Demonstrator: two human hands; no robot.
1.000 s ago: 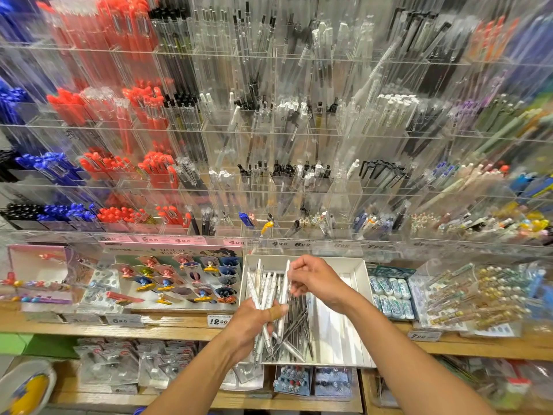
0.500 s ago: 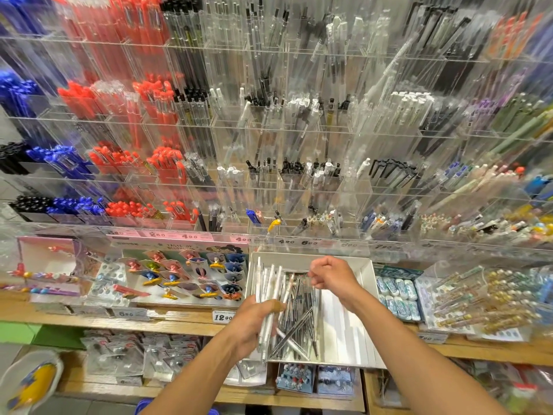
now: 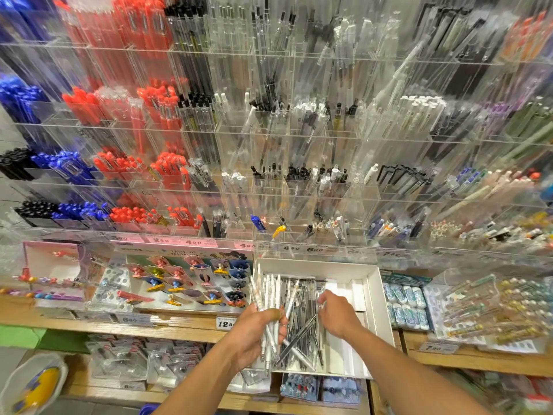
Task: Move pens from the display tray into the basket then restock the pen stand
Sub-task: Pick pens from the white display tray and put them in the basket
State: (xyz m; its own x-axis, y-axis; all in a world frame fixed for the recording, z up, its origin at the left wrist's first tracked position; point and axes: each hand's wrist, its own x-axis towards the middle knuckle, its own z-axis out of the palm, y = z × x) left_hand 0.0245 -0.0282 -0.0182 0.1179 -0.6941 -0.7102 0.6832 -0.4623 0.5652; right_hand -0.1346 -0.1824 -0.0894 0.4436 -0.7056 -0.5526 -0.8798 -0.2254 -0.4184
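**Q:** What do your hands hold, seen from the head camera?

**A:** My left hand (image 3: 254,333) is curled tight around a bunch of white pens (image 3: 270,298). They stand nearly upright in my fist, over the left edge of the tray (image 3: 375,298). My right hand (image 3: 336,314) reaches down into the tray, its fingers bent among loose pens (image 3: 302,330). Whether it has pinched one, I cannot tell; the fingertips are hidden.

**Q:** Where is the tray?

**A:** It is a white box on a wooden shelf (image 3: 185,326), straight ahead of me. Dark and silvery pens lie jumbled in its left half; the right half shows bare white dividers.

**Q:** What surrounds it?

**A:** Above it rises the stand (image 3: 299,187), a wall of clear compartments with blue, black and red pens at the left and clear, white and black ones in the middle. Its right side is blurred. Price labels (image 3: 191,241) run along its bottom edge. Left of the tray sits a card of colourful clips (image 3: 191,283); right of it, a box of erasers (image 3: 404,304).
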